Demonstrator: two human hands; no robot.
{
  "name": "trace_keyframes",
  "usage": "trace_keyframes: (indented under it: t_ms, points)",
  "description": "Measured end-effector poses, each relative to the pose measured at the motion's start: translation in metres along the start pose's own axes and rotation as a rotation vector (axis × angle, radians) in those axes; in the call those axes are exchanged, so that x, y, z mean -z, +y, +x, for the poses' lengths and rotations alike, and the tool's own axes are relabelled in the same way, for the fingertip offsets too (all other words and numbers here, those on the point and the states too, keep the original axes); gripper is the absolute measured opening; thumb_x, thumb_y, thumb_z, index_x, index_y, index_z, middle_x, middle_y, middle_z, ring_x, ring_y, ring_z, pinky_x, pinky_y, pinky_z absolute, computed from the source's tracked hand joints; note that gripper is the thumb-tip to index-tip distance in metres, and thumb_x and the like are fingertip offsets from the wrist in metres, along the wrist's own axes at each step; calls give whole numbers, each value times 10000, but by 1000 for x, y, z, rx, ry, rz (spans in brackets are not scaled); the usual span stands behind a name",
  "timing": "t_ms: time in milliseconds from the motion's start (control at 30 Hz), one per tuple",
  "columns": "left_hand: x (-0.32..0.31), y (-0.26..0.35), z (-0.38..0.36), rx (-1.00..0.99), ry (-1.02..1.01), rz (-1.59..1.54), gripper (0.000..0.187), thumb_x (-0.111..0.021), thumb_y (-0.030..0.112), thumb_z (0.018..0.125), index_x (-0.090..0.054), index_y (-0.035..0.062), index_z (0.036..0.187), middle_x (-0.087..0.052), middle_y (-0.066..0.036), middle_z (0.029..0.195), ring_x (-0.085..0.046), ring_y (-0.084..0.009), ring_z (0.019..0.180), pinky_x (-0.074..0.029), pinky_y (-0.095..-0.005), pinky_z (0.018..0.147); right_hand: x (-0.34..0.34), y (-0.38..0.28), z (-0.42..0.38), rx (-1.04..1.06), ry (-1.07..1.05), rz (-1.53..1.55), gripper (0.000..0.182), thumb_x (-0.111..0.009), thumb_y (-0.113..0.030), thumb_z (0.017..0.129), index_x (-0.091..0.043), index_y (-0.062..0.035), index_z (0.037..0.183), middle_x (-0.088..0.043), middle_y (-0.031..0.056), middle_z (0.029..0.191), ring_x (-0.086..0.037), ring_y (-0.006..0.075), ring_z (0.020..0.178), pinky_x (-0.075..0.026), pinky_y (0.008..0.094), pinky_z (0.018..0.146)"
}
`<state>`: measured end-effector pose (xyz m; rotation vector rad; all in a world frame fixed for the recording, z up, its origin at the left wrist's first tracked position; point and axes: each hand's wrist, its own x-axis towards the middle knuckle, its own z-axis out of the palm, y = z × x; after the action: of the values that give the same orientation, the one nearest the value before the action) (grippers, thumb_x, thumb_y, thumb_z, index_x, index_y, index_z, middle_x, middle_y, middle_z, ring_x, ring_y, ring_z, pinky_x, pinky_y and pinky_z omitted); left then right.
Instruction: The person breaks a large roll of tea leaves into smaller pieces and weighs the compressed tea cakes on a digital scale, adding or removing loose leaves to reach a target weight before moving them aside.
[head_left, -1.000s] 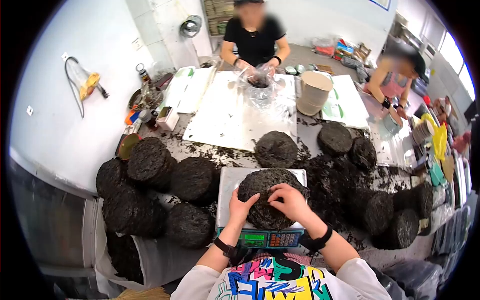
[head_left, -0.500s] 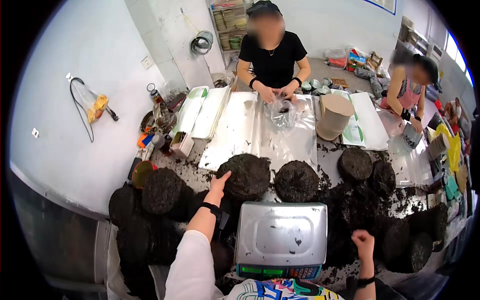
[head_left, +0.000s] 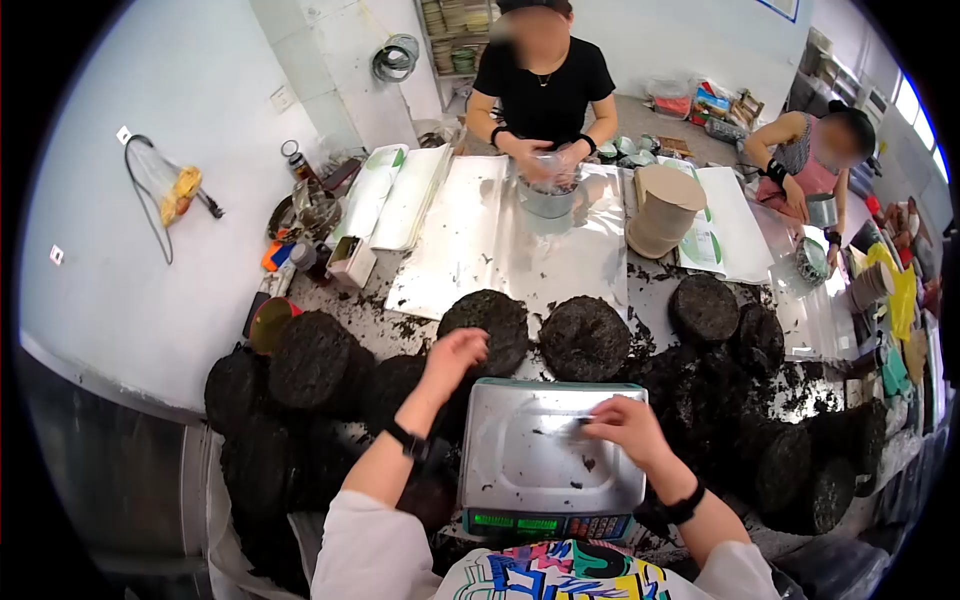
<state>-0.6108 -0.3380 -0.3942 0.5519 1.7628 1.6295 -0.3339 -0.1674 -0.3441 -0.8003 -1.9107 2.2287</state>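
My left hand (head_left: 455, 358) is loosely bent above the near left edge of a round dark cake (head_left: 498, 328), and nothing shows in it. A silver scale (head_left: 530, 455) with lit green digits lies in front of me. Over the right part of its plate my right hand (head_left: 628, 428) pinches a small dark piece (head_left: 584, 421). Several dark crumbs lie on the plate. Another round dark cake (head_left: 585, 338) rests just beyond the scale.
More dark cakes are at left (head_left: 312, 360) and right (head_left: 703, 308), with loose dark material (head_left: 690, 400). Beyond stand a stack of round tan sheets (head_left: 665, 210) and a co-worker (head_left: 545, 85) handling a clear bag and metal container. A second co-worker (head_left: 815, 165) is at far right.
My left hand has come off the dark cake and moved slightly right. My right hand has moved left and up over the scale. A metal container now shows at the co-worker's hands.
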Motion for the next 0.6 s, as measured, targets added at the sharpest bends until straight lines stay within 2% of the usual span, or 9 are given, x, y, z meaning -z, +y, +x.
trace_keyframes:
  t_ms: [33, 100, 133, 167, 267, 333, 433, 533, 600]
  points:
    - [-12, 13, -32, 24, -84, 2, 194, -583, 131, 889, -637, 28, 1043, -627, -11, 824, -564, -78, 749, -461, -222, 698, -21, -5, 5, -33, -100, -39, 214, -714, -27, 762, -610, 21, 943, -657, 56, 825, -607, 89, 745, -488, 227, 668]
    - [-28, 25, -94, 109, -261, -26, 230, -595, 111, 886, -631, 17, 1093, -631, -8, 824, -567, -76, 746, -472, -229, 698, -61, -6, 9, 11, -209, 10, 197, -702, -28, 772, -590, 11, 930, -651, 46, 827, -608, 86, 763, -484, 221, 672]
    - [-31, 28, -116, 41, -318, -29, 231, -594, 89, 885, -633, 18, 1101, -639, -14, 842, -583, -83, 762, -484, -236, 699, -76, -3, 12, 52, -240, -27, 182, -682, -16, 784, -569, 1, 926, -647, 43, 827, -608, 81, 772, -480, 216, 672]
    - [-36, 25, -130, 92, -230, -117, 200, -592, 78, 884, -641, 13, 1067, -638, -13, 866, -584, -80, 769, -482, -231, 699, -88, 3, 18, 17, -242, 59, 175, -664, -7, 791, -554, -1, 927, -649, 43, 810, -606, 76, 766, -477, 219, 670]
    - [-26, 2, -145, 57, -106, -206, 133, -592, 83, 888, -641, 16, 992, -624, -7, 858, -572, -78, 772, -471, -228, 694, -109, 6, 23, 66, -255, -53, 186, -657, -6, 791, -526, -8, 923, -667, 64, 808, -616, 97, 777, -479, 230, 681]
    - [-22, -1, -147, 49, -96, -315, 108, -592, 105, 893, -639, 25, 949, -617, -7, 843, -565, -78, 774, -464, -225, 690, -116, 6, 22, 27, -238, -11, 192, -647, 25, 790, -521, -22, 927, -654, 57, 823, -614, 98, 789, -478, 226, 703]
    - [-15, -6, -145, 221, -145, -427, 108, -573, 137, 910, -621, 40, 917, -608, -17, 823, -560, -90, 766, -465, -230, 687, -121, 10, 14, -46, -203, 115, 197, -644, 35, 794, -522, -33, 933, -647, 56, 830, -616, 106, 788, -483, 230, 720]
    - [-8, -6, -124, 344, -174, -670, 122, -551, 160, 926, -597, 48, 912, -614, -30, 824, -568, -100, 731, -477, -235, 667, -117, 17, 14, -105, -148, 239, 183, -645, 19, 804, -527, -34, 935, -646, 65, 836, -619, 122, 785, -490, 237, 730]
    - [7, -11, -103, 344, -168, -666, 115, -567, 154, 917, -601, 46, 936, -632, -33, 846, -578, -102, 724, -472, -228, 664, -104, 27, 11, -130, -115, 296, 168, -646, 1, 811, -537, -30, 935, -644, 69, 849, -621, 130, 797, -492, 240, 734]
